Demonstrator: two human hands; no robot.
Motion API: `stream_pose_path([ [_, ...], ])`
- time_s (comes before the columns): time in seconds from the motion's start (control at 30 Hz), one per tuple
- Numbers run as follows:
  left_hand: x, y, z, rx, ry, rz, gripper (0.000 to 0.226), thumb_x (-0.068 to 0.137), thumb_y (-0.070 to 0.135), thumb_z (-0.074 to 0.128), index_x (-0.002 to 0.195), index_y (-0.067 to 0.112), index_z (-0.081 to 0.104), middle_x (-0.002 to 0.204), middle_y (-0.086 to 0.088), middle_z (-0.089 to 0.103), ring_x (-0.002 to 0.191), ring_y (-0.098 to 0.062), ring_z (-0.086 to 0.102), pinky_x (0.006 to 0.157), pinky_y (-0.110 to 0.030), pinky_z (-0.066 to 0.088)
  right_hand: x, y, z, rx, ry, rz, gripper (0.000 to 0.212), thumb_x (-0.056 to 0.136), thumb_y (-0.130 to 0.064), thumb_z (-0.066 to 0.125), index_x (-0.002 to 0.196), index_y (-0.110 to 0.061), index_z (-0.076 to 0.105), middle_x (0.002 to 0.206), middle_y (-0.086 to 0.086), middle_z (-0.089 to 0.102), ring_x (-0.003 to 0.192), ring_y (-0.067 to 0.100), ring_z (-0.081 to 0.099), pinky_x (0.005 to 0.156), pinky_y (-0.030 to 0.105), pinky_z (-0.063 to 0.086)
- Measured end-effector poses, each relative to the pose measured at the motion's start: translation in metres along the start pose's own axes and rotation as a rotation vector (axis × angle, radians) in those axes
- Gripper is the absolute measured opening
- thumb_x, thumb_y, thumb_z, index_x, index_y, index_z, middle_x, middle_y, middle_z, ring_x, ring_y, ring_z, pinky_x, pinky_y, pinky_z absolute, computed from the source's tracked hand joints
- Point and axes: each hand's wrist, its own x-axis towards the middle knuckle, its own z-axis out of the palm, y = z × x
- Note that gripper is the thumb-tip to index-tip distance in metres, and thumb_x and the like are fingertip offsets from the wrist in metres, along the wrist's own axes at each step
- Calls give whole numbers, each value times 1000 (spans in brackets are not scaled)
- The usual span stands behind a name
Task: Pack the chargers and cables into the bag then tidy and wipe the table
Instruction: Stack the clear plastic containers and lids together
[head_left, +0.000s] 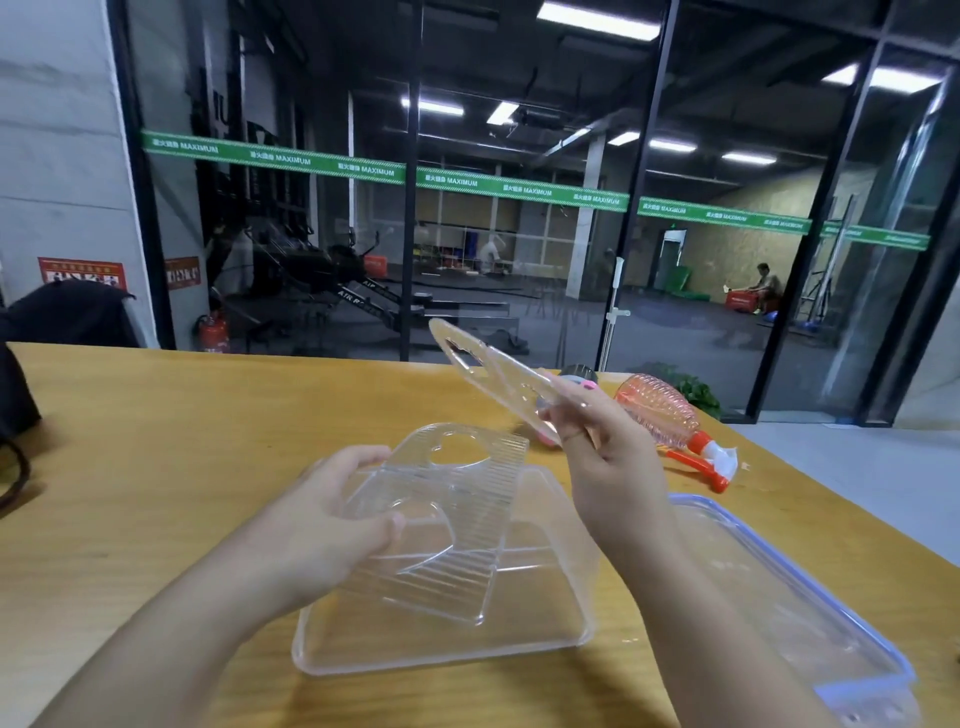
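1. Clear plastic everywhere here: the left hand (332, 519) curls its grip round the near edge of a ridged clear divider panel (457, 499) with a heart-shaped cut-out, holding it tilted over the open clear storage box (441, 639).
2. The right hand (597, 452) pinches a second clear divider panel (493, 369), also heart-cut, raised above the wooden surface (182, 441) and angled away toward the glass wall (519, 182).
3. Judging by the task, this looks like the tidying part: the loose panels want slotting into the box. No chargers or cables show in this view; the dark bag (15, 410) sits at the far left edge of the surface, well apart from both hands.
4. To do it well, seat one panel at a time. Lower the left panel until its bottom edge meets the box floor, then let go only once it stands or lies steady.
5. Keep the right panel high and clear meanwhile, so the two do not clash; thin plastic like this probably flexes and may crack if forced.
6. The blue-rimmed clear lid (810, 597) lies just right of the box, ready for closing.
7. A pink spray bottle (670, 415) lies on its side beyond the right hand, handy for the wipe; watch the elbow near it.
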Motion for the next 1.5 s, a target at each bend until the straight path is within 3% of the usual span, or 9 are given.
stream_pose_path([
  [0.1,3,-3,1,-13,47,34,42,83,17,64,108,46,45,110,32,50,83,24,51,70,-7,41,-2,-9,5,327,80,194,27,94,-14,52,89,-36,68,86,-6,70,83,3,62,83,23,50],
  [0.37,5,-2,-1,-15,121,-1,55,72,29,66,119,42,40,113,22,50,89,13,50,83,-23,45,2,-15,0,598,162,341,23,94,-14,50,96,-28,67,83,-2,71,78,18,60,69,22,50],
  [0.5,3,-1,-1,-38,125,-9,51,77,21,67,112,45,40,119,18,48,84,9,54,88,-34,48,-3,-16,-1,412,94,147,19,88,-21,57,97,-33,69,87,-3,73,83,9,66,75,19,52],
  [0.67,1,3,-5,-60,125,-25,62,57,36,72,109,46,39,133,4,48,115,-4,51,88,-26,47,-6,-10,7,-221,-92,-278,37,80,-17,62,108,-40,67,78,-17,66,79,5,57,69,15,44],
  [0.87,5,3,-1,-66,136,-42,47,84,15,58,120,38,40,128,13,43,86,19,45,62,-5,35,-14,-20,20,-460,-279,-394,33,71,-31,57,101,-32,69,70,-28,56,72,0,35,58,31,47],
  [1.0,0,10,-1,-117,110,-36,40,90,35,52,127,41,39,136,16,38,119,1,40,88,-19,33,-18,-34,20,-397,-516,-241,49,70,-59,40,108,-38,63,78,-36,49,88,-3,45,84,27,42],
  [1.13,-3,10,1,-35,10,-18,52,74,69,39,123,52,40,134,20,38,124,-3,37,97,-27,33,-23,-44,19,-290,-640,-209,47,74,-66,46,110,-41,62,88,-31,62,92,-3,54,85,30,46],
  [1.33,-4,10,0,18,7,-70,38,89,38,54,126,41,44,135,18,39,106,3,51,77,-14,45,-15,-38,14,-326,-387,-26,24,91,-44,49,105,-36,67,89,-34,60,101,-3,50,84,20,39],
  [1.5,-7,18,-1,-37,-24,-94,47,87,26,57,129,40,40,134,20,39,89,19,48,69,-5,40,-12,-25,9,-569,-483,272,51,90,-55,46,134,-30,49,133,-13,54,126,11,44,102,32,37],
])
